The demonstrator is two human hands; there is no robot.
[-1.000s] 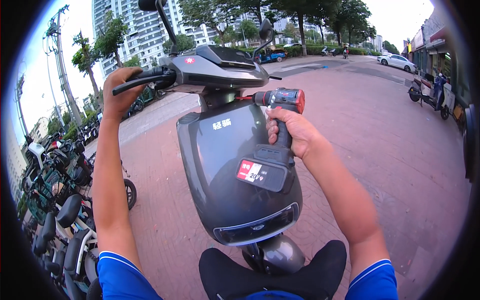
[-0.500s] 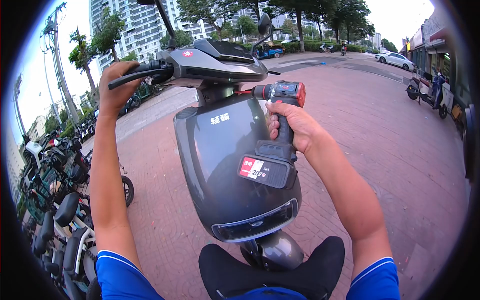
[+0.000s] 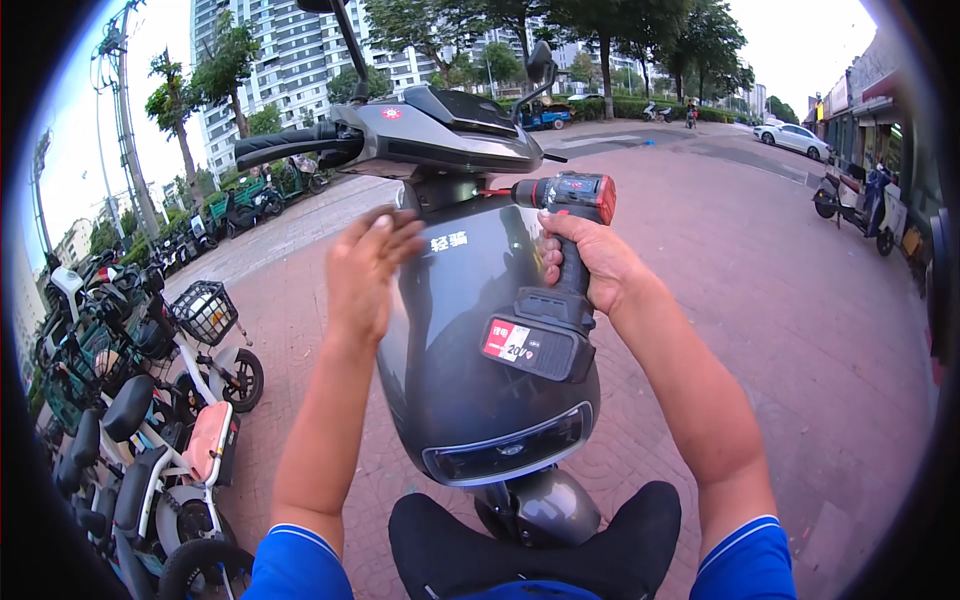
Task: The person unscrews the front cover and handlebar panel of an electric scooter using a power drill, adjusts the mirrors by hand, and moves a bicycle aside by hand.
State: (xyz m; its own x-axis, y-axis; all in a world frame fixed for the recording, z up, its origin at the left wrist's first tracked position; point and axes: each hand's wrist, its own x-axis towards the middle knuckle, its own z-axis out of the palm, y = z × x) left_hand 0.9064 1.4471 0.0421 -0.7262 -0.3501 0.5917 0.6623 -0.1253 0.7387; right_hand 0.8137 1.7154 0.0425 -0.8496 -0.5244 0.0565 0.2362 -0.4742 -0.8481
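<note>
Head view: drill [image 3: 560,215] sits just right of centre frame, my right hand [image 3: 590,262] closed round its grip, bit pointing left into the scooter's neck under the handlebar [image 3: 300,148]. My left hand [image 3: 365,265], left of centre, lies open with fingers loose, palm on the dark front panel [image 3: 480,380], just beside the drill's nose. As I judge it, I should keep the bit square to the fastener, press in line with the drill, and steady the panel so it cannot slip.
</note>
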